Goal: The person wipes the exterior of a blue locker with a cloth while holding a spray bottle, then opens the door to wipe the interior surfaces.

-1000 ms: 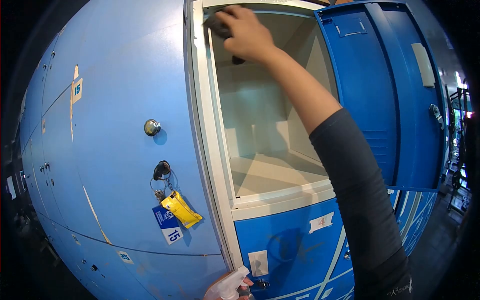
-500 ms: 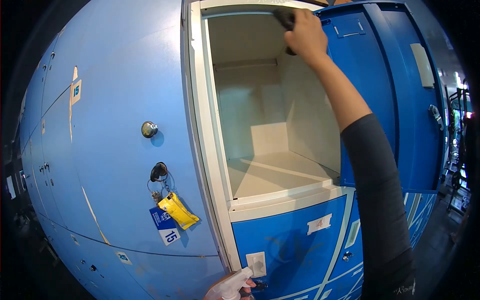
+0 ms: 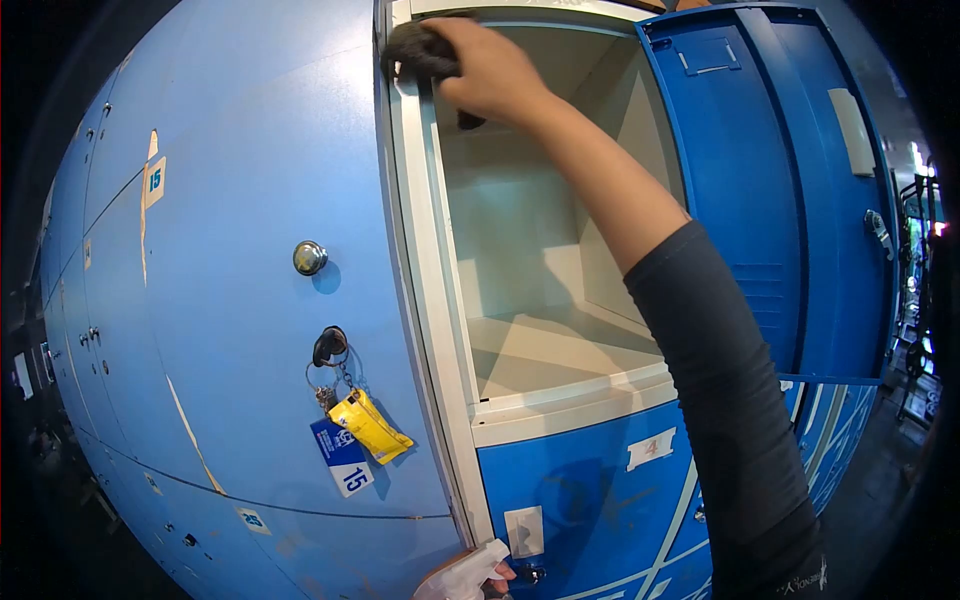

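My right hand (image 3: 490, 75) is closed on a dark cloth (image 3: 422, 50), pressed to the upper left corner of the open locker's white frame (image 3: 415, 150). Behind my forearm lies the locker's pale interior (image 3: 520, 240); my hand and arm hide part of its top and right side. At the bottom edge, my left hand (image 3: 500, 577) grips a white spray bottle (image 3: 465, 578) by its trigger head; most of the bottle is out of frame.
The blue locker door (image 3: 740, 200) stands open at the right. A light blue door (image 3: 250, 200) on the left has a round knob (image 3: 310, 258) and hanging keys with a yellow tag (image 3: 370, 426). A closed blue door (image 3: 590, 500) sits below.
My right hand has slid the dark cloth leftward along the top of the frame, from the right part to the left corner. My left hand still holds the spray bottle low in view.
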Motion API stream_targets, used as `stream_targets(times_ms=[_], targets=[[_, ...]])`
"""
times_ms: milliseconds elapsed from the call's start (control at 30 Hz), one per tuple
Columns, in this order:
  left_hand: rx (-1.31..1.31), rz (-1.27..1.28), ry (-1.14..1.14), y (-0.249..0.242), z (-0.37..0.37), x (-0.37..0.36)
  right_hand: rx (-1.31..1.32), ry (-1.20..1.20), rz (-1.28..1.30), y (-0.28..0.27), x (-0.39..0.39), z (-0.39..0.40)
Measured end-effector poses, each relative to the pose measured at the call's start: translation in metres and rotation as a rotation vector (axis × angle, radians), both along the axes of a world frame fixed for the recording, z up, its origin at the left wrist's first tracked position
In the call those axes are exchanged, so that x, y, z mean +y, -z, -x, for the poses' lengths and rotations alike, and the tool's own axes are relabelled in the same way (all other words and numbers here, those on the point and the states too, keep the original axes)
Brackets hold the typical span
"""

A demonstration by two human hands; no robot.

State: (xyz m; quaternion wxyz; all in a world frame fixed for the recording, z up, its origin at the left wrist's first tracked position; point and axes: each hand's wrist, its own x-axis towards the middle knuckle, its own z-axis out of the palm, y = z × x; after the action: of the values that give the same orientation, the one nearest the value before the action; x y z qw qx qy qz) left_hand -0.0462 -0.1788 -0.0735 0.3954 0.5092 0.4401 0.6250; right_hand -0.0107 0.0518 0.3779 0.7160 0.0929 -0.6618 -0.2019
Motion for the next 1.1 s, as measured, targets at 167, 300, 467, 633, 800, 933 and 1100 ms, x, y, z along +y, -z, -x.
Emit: stream_targets(times_ms=[167,300,467,633,800,933,1100], targets=[[0.11,-0.03,-0.023,0.008,0.005,0.006,-0.083,0.125,0.038,0.004,-0.01,-0.009],[0.136,-0.081,-0.05,-0.005,-0.002,0.006,0.017,0.373,0.006,0.002,0.004,-0.02],[0.087,-0.127,-0.02,-0.005,-0.003,0.008,0.208,0.445,0.153,0.004,0.048,-0.062],[0.168,-0.141,-0.018,-0.005,0.001,0.01,0.38,0.422,0.218,-0.004,0.09,-0.077],[0.215,-0.027,0.037,0.047,0.035,0.017,0.362,0.334,0.102,-0.01,0.079,-0.054],[0.191,-0.061,-0.015,0.012,0.013,0.006,0.246,0.096,0.086,-0.009,0.037,-0.024],[0.043,-0.03,-0.008,0.011,0.009,0.003,0.084,-0.035,-0.125,-0.012,-0.001,0.023]])
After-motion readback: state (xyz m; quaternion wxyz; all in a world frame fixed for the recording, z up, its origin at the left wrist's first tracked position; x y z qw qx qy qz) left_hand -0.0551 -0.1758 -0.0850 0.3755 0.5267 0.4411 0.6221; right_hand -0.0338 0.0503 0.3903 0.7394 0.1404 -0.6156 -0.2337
